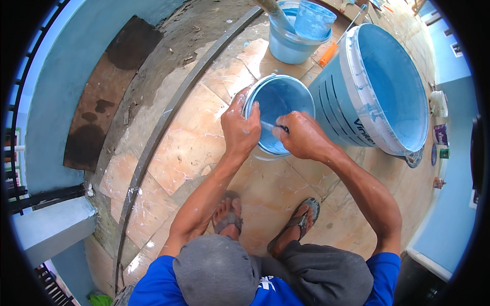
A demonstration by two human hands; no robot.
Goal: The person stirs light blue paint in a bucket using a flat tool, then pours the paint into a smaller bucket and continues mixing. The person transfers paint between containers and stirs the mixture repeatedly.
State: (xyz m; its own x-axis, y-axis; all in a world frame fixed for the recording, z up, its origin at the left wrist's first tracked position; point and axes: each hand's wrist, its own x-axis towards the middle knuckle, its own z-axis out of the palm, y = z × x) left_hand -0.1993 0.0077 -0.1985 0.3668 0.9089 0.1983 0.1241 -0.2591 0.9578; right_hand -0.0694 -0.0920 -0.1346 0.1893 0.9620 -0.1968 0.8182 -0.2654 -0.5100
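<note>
A small paint bucket [282, 148], blue inside, stands on the tiles in front of my feet. My left hand [241, 125] is closed round its left rim, thumb over the edge. Above the bucket's mouth, my right hand [302, 133] grips a slim tool [267, 125] with a dark handle and a pale, paint-smeared end pointing left; its exact kind is unclear. Blue paint coats the bucket's inner wall. To the right stands a big, tilted-looking paint pail [337, 97] with a blue-coated inside and smeared white rim. Paint specks mark both hands.
Beyond the small bucket is a blue tub [288, 50] holding a paint-covered container [314, 20]. An orange-handled tool [329, 53] lies beside it. A long grey strip [153, 137] crosses the floor at left, near a stained brown board [102, 97]. Small cans sit along the right wall.
</note>
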